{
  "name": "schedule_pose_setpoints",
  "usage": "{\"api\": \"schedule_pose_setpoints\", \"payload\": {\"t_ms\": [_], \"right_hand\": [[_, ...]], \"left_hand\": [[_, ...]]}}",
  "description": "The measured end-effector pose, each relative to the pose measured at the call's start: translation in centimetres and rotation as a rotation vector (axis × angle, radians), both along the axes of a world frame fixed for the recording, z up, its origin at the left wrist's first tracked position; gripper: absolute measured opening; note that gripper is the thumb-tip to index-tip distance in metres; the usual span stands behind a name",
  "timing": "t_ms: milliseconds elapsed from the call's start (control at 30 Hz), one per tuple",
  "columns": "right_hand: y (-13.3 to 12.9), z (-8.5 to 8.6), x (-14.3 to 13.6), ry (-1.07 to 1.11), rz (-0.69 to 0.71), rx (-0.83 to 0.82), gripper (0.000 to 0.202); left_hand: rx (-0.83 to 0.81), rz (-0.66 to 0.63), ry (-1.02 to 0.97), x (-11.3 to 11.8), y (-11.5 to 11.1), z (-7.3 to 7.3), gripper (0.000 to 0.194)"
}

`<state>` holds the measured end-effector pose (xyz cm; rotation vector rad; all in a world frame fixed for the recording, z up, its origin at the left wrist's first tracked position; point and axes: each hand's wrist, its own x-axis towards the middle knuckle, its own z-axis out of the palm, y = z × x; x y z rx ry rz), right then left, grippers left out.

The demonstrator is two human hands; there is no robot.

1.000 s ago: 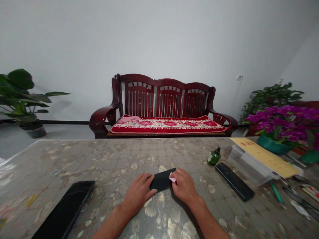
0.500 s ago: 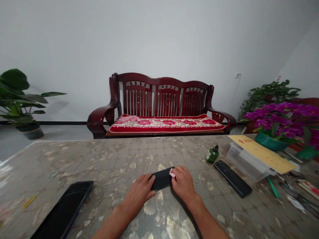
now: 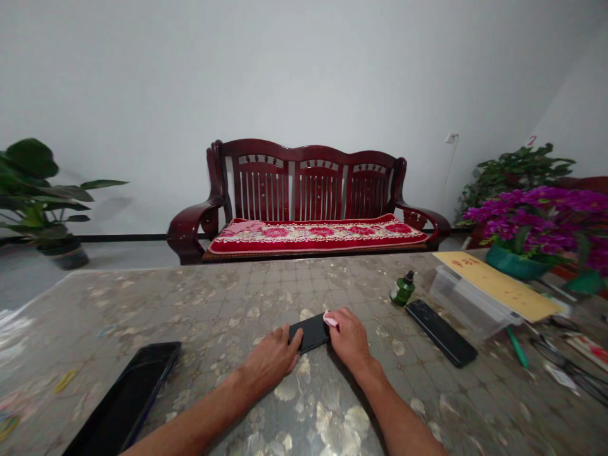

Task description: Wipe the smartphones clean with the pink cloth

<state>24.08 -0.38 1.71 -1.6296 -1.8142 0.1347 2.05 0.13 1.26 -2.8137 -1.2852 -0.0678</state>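
Observation:
A black smartphone (image 3: 310, 334) lies in front of me, its screen side dark, slightly tilted up toward the right. My left hand (image 3: 280, 350) grips its left end, the thumb resting over the near corner. Pinched in my right hand (image 3: 349, 335) is a small pale pink cloth (image 3: 330, 319), pressed at the phone's right end. My right fingers hide part of the cloth and that edge of the phone. A second black phone (image 3: 441, 332) lies to the right of my right hand, near a small green bottle (image 3: 403, 289) with a black top.
A black tablet (image 3: 128, 399) lies at the left, with a yellow band (image 3: 65, 380) beside it. To the right stand a clear plastic box (image 3: 468, 304) under a yellow envelope (image 3: 498, 285), a green pen (image 3: 517, 347), cables and a purple flower pot (image 3: 515, 263). Beyond the table (image 3: 213, 297) is a wooden bench (image 3: 190, 228).
My left thumb has moved up onto the phone's face. My right hand with the cloth stays at the right end, and the view has shifted slightly.

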Motion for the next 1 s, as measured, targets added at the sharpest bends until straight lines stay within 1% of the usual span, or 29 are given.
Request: {"api": "schedule_pose_setpoints", "payload": {"t_ms": [67,133,267,367,600,667,733,867,1000], "right_hand": [[0.2,-0.2,0.1,0.075,0.003,0.018,0.028],[0.4,-0.4,0.3,0.154,-0.006,0.038,0.026],[1.1,-0.8,0.6,0.308,-0.031,0.103,0.019],[1.3,-0.9,0.7,0.413,-0.035,0.146,0.02],[1.4,-0.6,0.5,0.537,-0.038,0.189,0.021],[1.4,-0.5,0.5,0.525,-0.043,0.239,0.02],[1.2,-0.3,0.5,0.465,-0.037,0.322,0.018],[0.5,0.3,0.2,0.231,0.026,0.457,0.019],[-0.4,1.1,-0.9,0.036,0.093,0.492,0.021]], "left_hand": [[0.002,-0.011,-0.025,0.1,0.2,0.2,0.043],[-0.022,-0.02,-0.04,0.2,0.4,0.7,0.042],[-0.065,-0.035,0.018,0.4,0.6,2.3,0.037],[-0.068,-0.027,0.059,0.8,0.4,3.1,0.033],[-0.111,0.035,0.03,1.0,0.0,3.7,0.025],[-0.126,0.062,0.026,0.9,0.3,3.6,0.025],[-0.136,0.089,0.017,0.6,0.7,3.4,0.025],[-0.137,0.12,0.013,0.3,1.0,3.0,0.025],[-0.15,0.15,-0.001,0.3,0.6,3.2,0.023]]}}
